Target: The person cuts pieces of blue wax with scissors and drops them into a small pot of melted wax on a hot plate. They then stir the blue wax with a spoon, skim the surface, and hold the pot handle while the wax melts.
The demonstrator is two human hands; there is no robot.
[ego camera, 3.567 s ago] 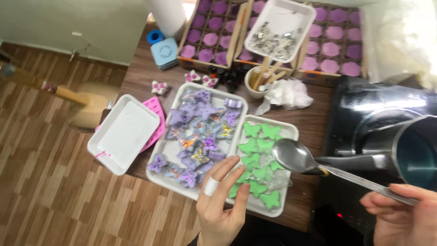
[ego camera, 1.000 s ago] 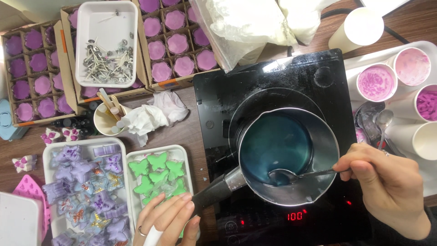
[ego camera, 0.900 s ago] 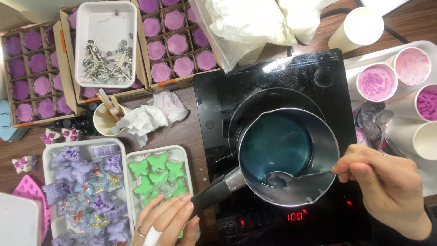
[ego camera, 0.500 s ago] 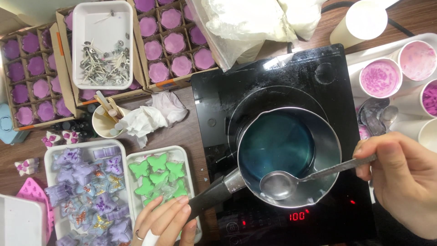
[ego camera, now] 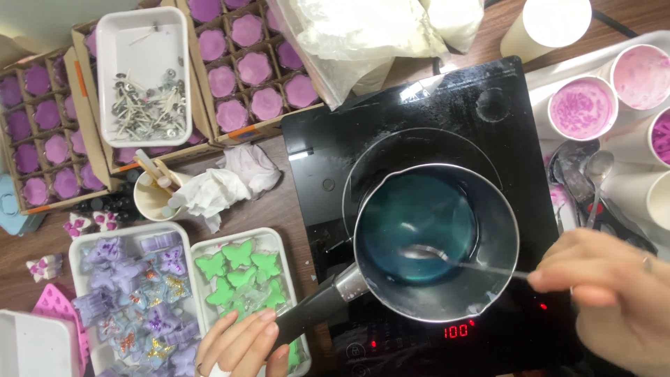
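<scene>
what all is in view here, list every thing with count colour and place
steel saucepan: one, holds blue liquid, on the cooktop
black induction cooktop: one, centre right
metal spoon: one, bowl dipped in the blue liquid
green butterfly shapes: several, white tray, lower left
purple butterfly shapes: many, white tray beside the green ones
purple flower shapes: many, cardboard boxes, top left
white tray of metal wick pieces: one, on the boxes
paper cups: several, pink and purple inside, right
left hand: at the black pan handle
right hand: holds the spoon

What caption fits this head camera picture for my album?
Right hand dips a spoon into blue liquid in a pot; left hand holds its handle.
</scene>
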